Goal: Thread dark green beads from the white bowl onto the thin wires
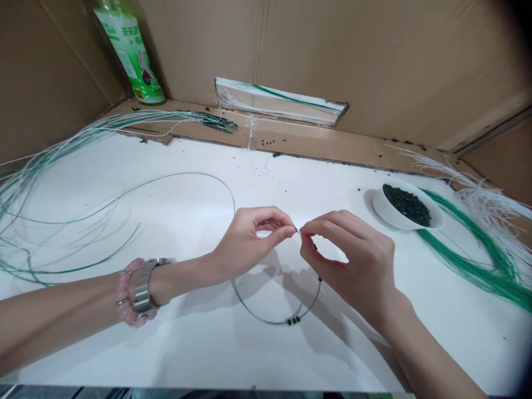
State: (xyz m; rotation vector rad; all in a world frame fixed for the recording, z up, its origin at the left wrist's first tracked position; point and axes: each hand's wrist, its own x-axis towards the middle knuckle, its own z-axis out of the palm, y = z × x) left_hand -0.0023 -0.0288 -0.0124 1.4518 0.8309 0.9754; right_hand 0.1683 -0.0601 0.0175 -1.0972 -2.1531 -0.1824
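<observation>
My left hand (260,238) is closed in a pinch, with a tiny dark bead (296,229) at the tips of its thumb and index finger. Just to the right, my right hand (353,255) pinches a thin green wire (266,320), and a short bit of it spans the small gap between the hands. From there the wire loops down below the hands and back up behind my left wrist. Several black beads (293,321) sit at the bottom of the loop, and more show near my right fingers. The fingertips partly hide the bead and wire.
A white bowl (380,206) of black beads stands at the right, beside bundles of green wire (465,266) and white strands (486,194). Strung strands (124,119) lie at the left. A green bottle (135,61) stands by the cardboard wall (332,50). Loose beads (270,142) lie behind.
</observation>
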